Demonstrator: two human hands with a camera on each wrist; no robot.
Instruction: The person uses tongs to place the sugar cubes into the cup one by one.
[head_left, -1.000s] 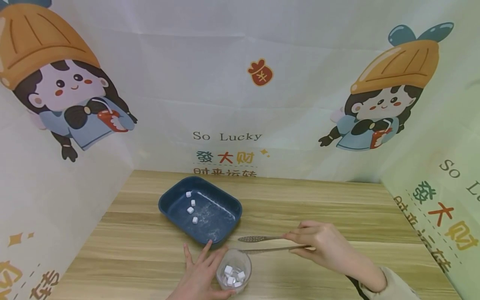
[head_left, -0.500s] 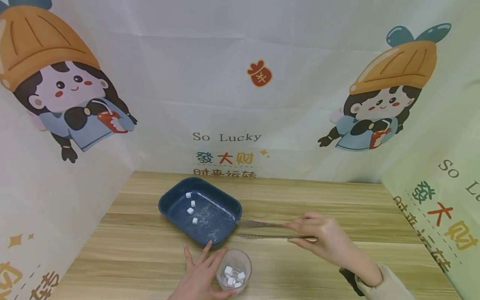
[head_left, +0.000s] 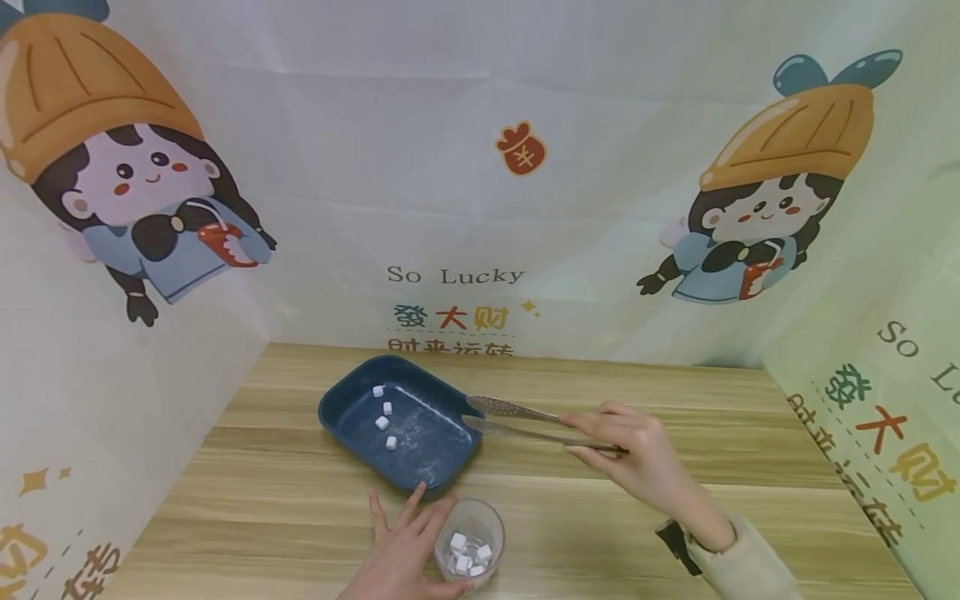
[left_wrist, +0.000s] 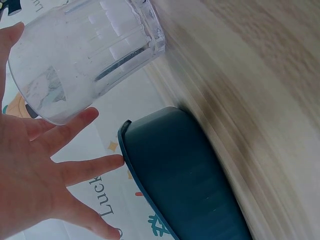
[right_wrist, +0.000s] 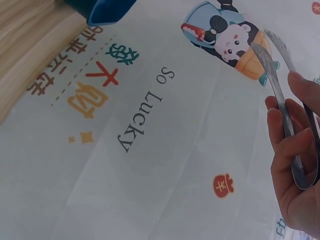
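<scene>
My right hand (head_left: 637, 454) holds metal tongs (head_left: 510, 407), pinched between thumb and fingers. The tongs' arms stand apart with nothing between the tips, which hang over the right rim of a dark blue tray (head_left: 431, 425). Several small white cubes (head_left: 382, 423) lie along the tray's left side. In front of the tray stands a clear cup (head_left: 491, 521) with several white cubes (head_left: 462, 563) in it. My left hand (head_left: 401, 554) holds this cup between thumb and fingers. Its other fingers are spread, and one fingertip touches the rim of the tray (left_wrist: 175, 170) in the left wrist view.
The wood-grain table (head_left: 600, 533) runs back to a pale printed cloth (head_left: 585, 275), which encloses it at the back and both sides. To the right of the tray and cup only bare tabletop shows under my right arm.
My right hand has moved the tongs away from beside the cup, farther back over the table, up to the tray's right rim. My left hand, the cup and the tray stay put.
</scene>
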